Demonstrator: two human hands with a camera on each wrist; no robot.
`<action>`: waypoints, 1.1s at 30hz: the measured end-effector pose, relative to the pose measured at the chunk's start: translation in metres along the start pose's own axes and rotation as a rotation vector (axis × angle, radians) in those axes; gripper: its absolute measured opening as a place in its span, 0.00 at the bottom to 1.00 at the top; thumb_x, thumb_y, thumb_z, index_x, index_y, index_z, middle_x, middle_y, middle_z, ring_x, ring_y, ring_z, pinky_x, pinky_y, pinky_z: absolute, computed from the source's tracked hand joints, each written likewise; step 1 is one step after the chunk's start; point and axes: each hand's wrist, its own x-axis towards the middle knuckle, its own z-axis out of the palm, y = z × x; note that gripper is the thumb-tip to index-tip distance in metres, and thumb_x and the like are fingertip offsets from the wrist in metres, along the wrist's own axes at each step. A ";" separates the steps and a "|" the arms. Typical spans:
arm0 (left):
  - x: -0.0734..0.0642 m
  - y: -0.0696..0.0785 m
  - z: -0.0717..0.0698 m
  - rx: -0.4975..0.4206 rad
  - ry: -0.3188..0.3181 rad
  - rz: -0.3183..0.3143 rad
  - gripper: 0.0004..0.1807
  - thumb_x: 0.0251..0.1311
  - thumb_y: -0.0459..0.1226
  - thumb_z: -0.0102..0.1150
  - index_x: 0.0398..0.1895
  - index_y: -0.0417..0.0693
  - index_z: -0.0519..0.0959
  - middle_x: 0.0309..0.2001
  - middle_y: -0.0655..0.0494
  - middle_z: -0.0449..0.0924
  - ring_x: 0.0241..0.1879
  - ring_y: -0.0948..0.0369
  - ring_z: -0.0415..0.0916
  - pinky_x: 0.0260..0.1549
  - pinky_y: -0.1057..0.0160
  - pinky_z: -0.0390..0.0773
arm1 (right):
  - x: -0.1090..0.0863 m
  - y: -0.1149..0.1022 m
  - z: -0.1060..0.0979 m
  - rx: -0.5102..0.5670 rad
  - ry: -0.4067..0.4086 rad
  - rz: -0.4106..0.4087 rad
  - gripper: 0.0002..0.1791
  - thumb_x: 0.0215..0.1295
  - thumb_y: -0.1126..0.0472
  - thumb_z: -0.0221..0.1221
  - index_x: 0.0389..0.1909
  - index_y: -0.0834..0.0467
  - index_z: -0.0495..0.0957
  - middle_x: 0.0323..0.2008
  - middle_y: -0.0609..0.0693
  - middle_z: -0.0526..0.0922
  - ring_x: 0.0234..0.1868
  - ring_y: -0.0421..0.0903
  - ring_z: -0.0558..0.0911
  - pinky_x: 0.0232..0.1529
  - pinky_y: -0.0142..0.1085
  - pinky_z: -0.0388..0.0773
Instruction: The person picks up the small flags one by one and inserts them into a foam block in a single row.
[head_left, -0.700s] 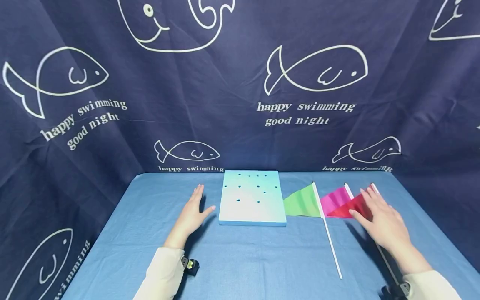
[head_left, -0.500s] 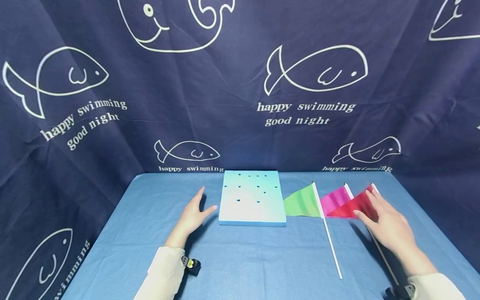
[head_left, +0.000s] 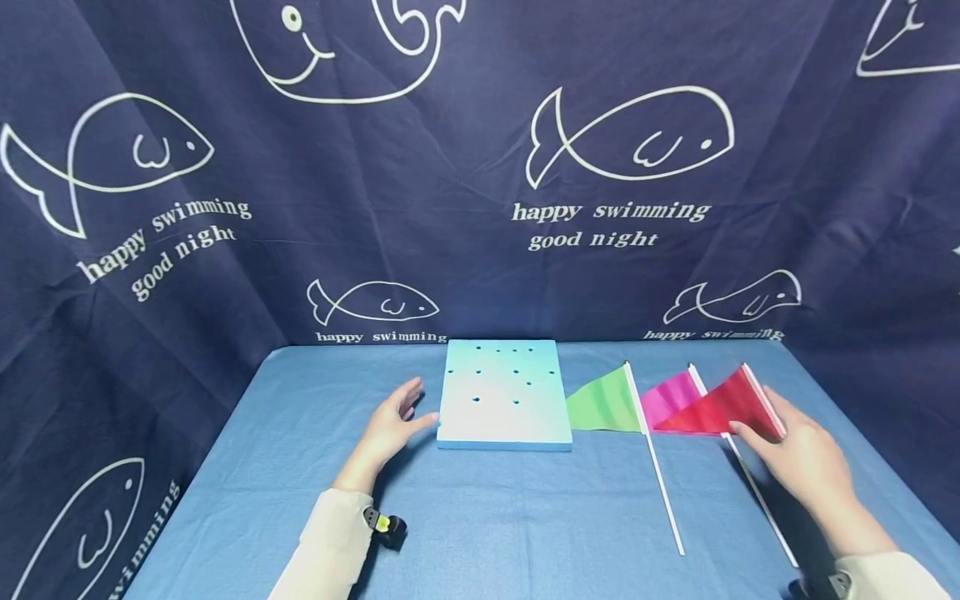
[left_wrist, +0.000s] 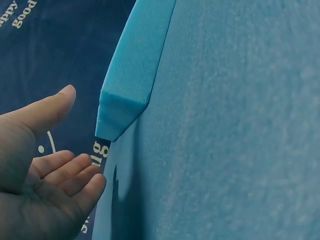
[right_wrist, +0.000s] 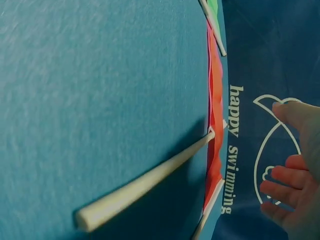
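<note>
A light-blue board with several small holes (head_left: 504, 421) lies at the back middle of the table. Just left of it hovers my left hand (head_left: 388, 429), thumb apart from the relaxed fingers; the left wrist view shows the palm holding nothing beside the board's corner (left_wrist: 120, 105). To the right lie a green flag (head_left: 609, 402), a magenta flag (head_left: 670, 396) and a red flag (head_left: 738, 402) that overlaps the magenta one. My right hand (head_left: 806, 458) is over the red flag's right edge and hides its lower stick. In the right wrist view, the loosely bent fingers (right_wrist: 282, 192) are apart from the flags.
A blue cloth (head_left: 517, 517) covers the table. Behind it hangs a dark-blue curtain (head_left: 480, 267) with white fish drawings. White flag sticks (head_left: 663, 492) point toward the front; one stick's end (right_wrist: 145, 182) looms close in the right wrist view.
My right hand has moved rightward, from over the red flag's cloth to its right edge, uncovering more of the flag. My left hand's fingers have bent slightly, with the hand shifting a little right.
</note>
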 end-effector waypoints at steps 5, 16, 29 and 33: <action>0.002 -0.004 0.003 -0.045 -0.036 -0.010 0.40 0.55 0.35 0.69 0.71 0.38 0.62 0.69 0.40 0.64 0.71 0.47 0.60 0.71 0.51 0.63 | -0.004 0.008 -0.004 0.024 0.055 0.026 0.41 0.58 0.46 0.65 0.64 0.68 0.67 0.55 0.77 0.72 0.51 0.73 0.71 0.43 0.69 0.71; 0.001 -0.005 0.011 -0.095 -0.025 -0.036 0.36 0.55 0.34 0.69 0.68 0.38 0.67 0.68 0.41 0.66 0.70 0.47 0.62 0.69 0.53 0.67 | -0.013 0.030 -0.011 0.026 0.057 0.100 0.37 0.56 0.49 0.68 0.56 0.74 0.72 0.51 0.77 0.73 0.47 0.71 0.74 0.41 0.64 0.73; 0.002 -0.007 0.014 -0.097 -0.027 -0.101 0.36 0.53 0.31 0.70 0.67 0.40 0.69 0.67 0.41 0.68 0.67 0.49 0.66 0.64 0.59 0.72 | -0.018 0.060 -0.014 0.043 -0.031 0.231 0.33 0.56 0.49 0.68 0.51 0.73 0.75 0.44 0.73 0.81 0.22 0.23 0.70 0.40 0.52 0.66; 0.002 -0.008 0.015 -0.079 -0.029 -0.109 0.35 0.53 0.31 0.70 0.66 0.40 0.70 0.67 0.41 0.69 0.67 0.49 0.67 0.63 0.60 0.73 | -0.022 0.066 -0.013 0.012 -0.037 0.236 0.33 0.53 0.50 0.70 0.48 0.73 0.76 0.38 0.71 0.83 0.26 0.45 0.80 0.32 0.45 0.66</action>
